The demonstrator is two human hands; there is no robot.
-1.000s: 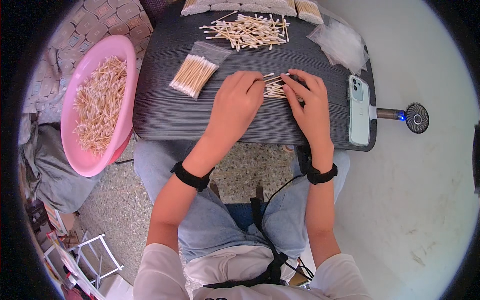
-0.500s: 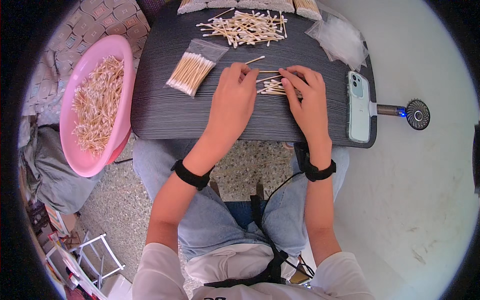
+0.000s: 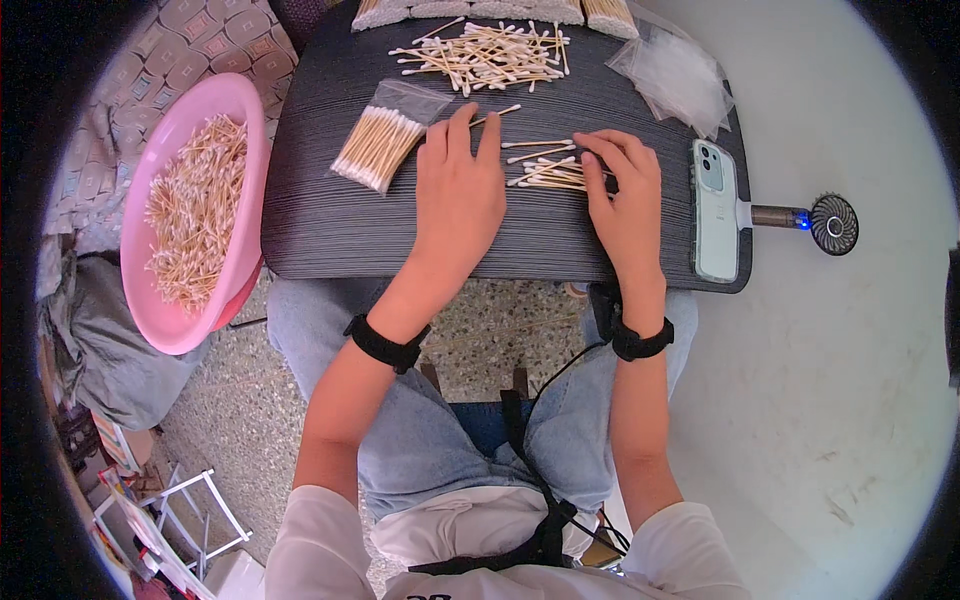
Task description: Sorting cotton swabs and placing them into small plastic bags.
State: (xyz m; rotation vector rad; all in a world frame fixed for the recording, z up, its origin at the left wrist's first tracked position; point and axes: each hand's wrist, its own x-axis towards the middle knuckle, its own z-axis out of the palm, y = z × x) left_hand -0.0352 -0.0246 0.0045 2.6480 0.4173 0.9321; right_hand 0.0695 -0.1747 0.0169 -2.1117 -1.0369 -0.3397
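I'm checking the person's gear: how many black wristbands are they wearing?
2. One black wristband is on the left wrist, below the left hand; the other wristband is on the right wrist, below the right hand. None seems hidden.

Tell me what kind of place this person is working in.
Probably an informal home or small-workshop packing spot: a dark board serves as a table, with loose cotton swabs, a filled clear bag, and a pink basin holding more swabs.
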